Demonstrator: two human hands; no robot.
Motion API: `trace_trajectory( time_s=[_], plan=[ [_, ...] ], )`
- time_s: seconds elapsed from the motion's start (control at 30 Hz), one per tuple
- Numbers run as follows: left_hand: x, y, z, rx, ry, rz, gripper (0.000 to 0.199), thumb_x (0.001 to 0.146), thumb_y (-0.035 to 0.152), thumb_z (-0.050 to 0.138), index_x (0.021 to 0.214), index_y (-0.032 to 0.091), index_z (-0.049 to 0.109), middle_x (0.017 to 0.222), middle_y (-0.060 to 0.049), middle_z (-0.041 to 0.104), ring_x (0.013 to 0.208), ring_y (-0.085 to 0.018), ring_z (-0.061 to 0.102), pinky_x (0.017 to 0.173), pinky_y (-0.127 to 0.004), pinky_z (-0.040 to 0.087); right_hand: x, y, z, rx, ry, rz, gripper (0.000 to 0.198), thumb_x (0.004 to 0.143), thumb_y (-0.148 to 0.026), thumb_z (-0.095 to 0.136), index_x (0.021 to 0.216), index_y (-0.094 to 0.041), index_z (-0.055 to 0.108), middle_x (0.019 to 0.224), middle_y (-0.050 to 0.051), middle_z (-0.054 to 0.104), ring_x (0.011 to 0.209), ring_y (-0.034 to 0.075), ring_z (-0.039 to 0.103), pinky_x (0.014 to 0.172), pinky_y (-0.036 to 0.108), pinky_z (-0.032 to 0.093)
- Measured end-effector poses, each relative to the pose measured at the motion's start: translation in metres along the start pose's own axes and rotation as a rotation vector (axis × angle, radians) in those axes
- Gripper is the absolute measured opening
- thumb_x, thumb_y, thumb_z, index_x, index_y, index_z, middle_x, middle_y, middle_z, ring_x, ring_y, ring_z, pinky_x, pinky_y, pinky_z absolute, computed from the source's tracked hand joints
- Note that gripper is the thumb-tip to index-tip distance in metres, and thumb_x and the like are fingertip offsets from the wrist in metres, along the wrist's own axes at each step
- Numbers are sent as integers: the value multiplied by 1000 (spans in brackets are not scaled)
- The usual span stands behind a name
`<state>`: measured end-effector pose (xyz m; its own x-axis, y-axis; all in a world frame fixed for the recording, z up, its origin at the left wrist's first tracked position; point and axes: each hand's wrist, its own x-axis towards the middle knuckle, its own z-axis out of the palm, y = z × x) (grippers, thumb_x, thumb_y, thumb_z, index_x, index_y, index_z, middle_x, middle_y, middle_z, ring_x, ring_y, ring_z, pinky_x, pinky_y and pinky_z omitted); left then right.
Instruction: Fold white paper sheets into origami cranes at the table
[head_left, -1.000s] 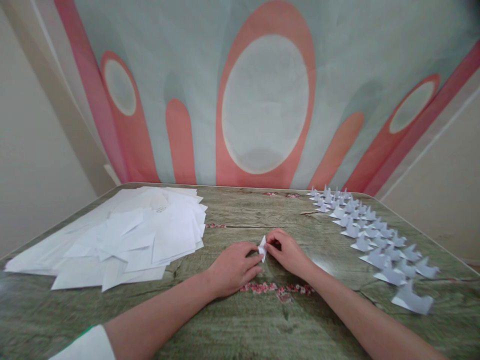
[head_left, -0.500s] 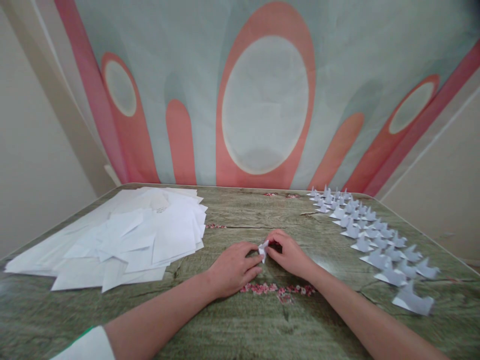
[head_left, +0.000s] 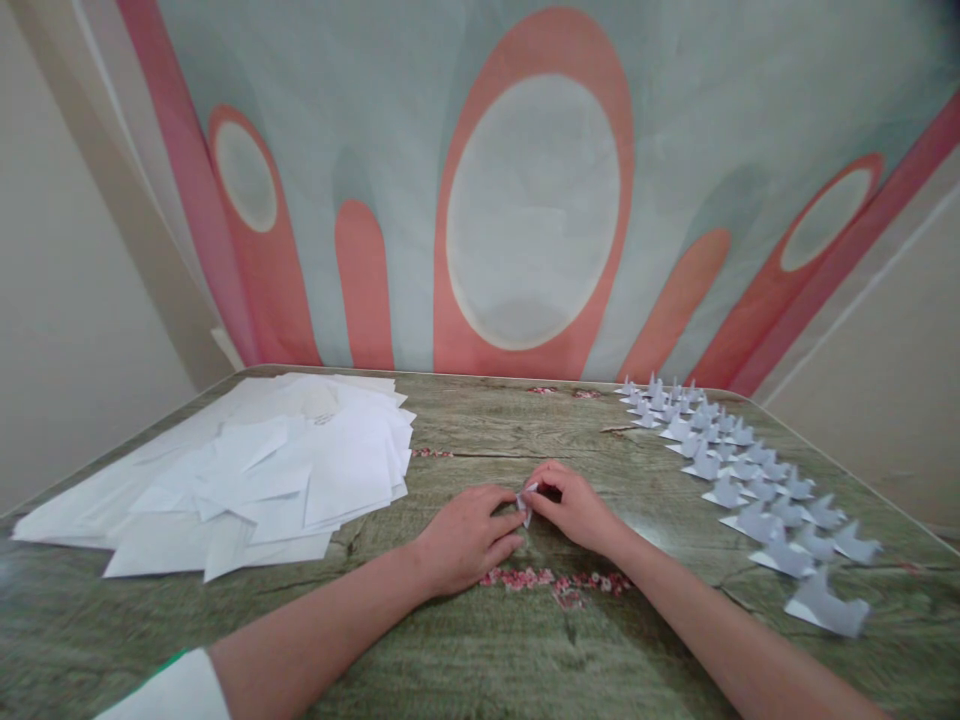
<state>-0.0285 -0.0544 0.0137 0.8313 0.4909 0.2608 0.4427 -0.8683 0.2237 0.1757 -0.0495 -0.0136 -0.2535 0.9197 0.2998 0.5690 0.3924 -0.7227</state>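
Note:
Between my two hands, at the middle of the table, is a small piece of folded white paper [head_left: 526, 506]. My left hand [head_left: 469, 535] rests on the table and grips the paper's left side between thumb and fingers. From the right, my right hand [head_left: 568, 503] pinches its upper part with thumb and forefinger. Much of the folded paper is hidden by the fingers, so its full shape is unclear. At the right, folded white paper birds [head_left: 827, 603] stand in rows running away from me.
A wide, loose pile of white paper sheets [head_left: 352, 470] covers the table's left side. The wood-patterned table [head_left: 480, 660] carries printed pink flowers. Behind it hangs a grey-green backdrop [head_left: 405, 120] with red arch shapes, close to the table's far edge.
My right thumb and forefinger have shifted slightly on the folded paper, covering more of its top. My left hand stays in place. The view has moved very slightly.

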Motion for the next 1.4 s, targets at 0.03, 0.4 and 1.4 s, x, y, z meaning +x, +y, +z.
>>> trace_trajectory(
  time_s=[0.03, 0.4, 1.4],
  plan=[
    [0, 0, 0, 3, -3, 0, 31, 88, 32, 47, 116, 21, 54, 116, -8, 53, 107, -21, 49, 93, -38, 40, 1, 0, 0, -11, -6, 10, 11, 80, -24, 57, 74, -18, 64, 79, 3, 59, 75, 15, 54, 70, 28, 41],
    [0, 1, 1, 18, 2, 0, 33, 88, 32, 47, 118, 21, 53, 117, -8, 52, 109, -22, 48, 94, -38, 39, 4, 4, 9, -72, 71, 78, 9, 77, -22, 57, 69, -18, 59, 73, 1, 54, 70, 15, 50, 65, 27, 39],
    [-2, 1, 0, -29, -6, -25, 36, 87, 32, 48, 122, 21, 48, 120, -8, 51, 110, -22, 46, 97, -39, 37, -17, -11, -3, -421, -61, -186, 22, 85, -11, 44, 89, -20, 64, 86, 6, 57, 82, 19, 51, 75, 31, 42]
  ],
)
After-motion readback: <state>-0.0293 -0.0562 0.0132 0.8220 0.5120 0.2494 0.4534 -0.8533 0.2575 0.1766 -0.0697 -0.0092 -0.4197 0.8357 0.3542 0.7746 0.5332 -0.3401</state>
